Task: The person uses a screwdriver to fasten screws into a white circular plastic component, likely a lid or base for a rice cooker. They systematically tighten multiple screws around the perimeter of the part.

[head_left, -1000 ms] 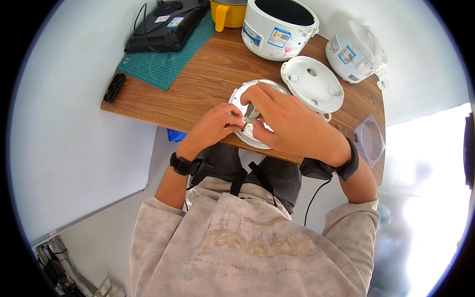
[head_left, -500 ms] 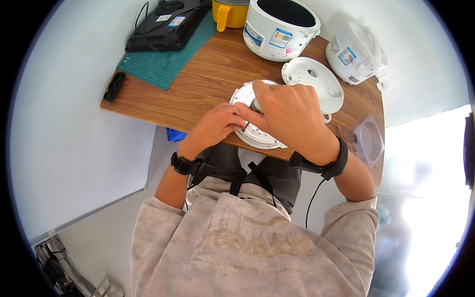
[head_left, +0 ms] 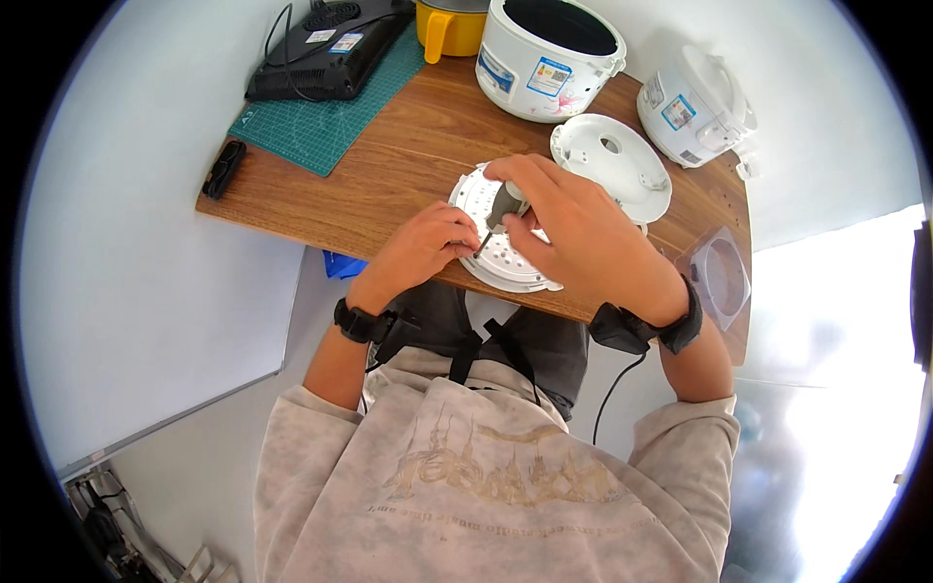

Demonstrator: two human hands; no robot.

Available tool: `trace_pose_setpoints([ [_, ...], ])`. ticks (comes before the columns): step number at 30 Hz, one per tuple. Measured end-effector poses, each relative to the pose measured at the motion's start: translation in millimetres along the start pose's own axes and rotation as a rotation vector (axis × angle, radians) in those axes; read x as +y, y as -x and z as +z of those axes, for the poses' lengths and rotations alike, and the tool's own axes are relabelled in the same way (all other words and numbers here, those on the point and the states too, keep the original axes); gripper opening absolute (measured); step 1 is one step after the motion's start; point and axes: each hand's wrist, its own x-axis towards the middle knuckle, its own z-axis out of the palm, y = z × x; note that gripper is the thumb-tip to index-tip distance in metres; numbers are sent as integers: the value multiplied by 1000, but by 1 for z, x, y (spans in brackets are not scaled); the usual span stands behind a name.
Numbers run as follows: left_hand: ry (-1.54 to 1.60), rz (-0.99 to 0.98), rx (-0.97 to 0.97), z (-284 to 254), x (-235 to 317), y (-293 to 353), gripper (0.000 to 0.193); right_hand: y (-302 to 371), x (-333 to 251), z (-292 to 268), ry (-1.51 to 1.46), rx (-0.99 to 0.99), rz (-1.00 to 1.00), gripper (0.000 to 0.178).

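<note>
A round white rice cooker lid plate [head_left: 509,273] dotted with small holes lies at the near edge of the table. My right hand [head_left: 598,233] is closed around the grey handle of a screwdriver [head_left: 505,206]. The tool leans, its dark shaft pointing down and left to the near left part of the plate. Close by the tip are the bent, closed fingers of my left hand [head_left: 420,251]; whatever they pinch is hidden. A white lid cover [head_left: 637,180] with a round opening lies just beyond the plate on the right.
Farther back stand an open white rice cooker body [head_left: 530,73], a closed white rice cooker [head_left: 695,107] and a yellow pot [head_left: 457,34]. A black appliance [head_left: 326,58] rests on a green cutting mat [head_left: 292,131]. A clear plastic ring [head_left: 721,277] sits at the right edge.
My right hand has opened its grip somewhat and shifted a little right, so the screwdriver handle and shaft show more. My left hand has stayed almost in place.
</note>
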Motion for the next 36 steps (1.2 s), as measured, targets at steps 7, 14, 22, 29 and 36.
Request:
trace_pose_setpoints([
  [7, 16, -51, -35, -1, 2, 0, 9, -6, 15, -16, 130, -114, 141, 36],
  [14, 20, -43, -37, -4, 4, -1, 9, -8, 4, -14, 234, -122, 140, 41],
  [22, 31, -54, -28, -2, 3, 0, 9, -10, 6, -12, 193, -113, 70, 34],
  [29, 1, -49, -20, -1, 3, 1, 7, -14, -1, -10, 136, -128, -38, 28],
  [36, -37, -38, -16, -3, 4, 2, 8, -19, 3, -1, 162, -76, -64, 25],
])
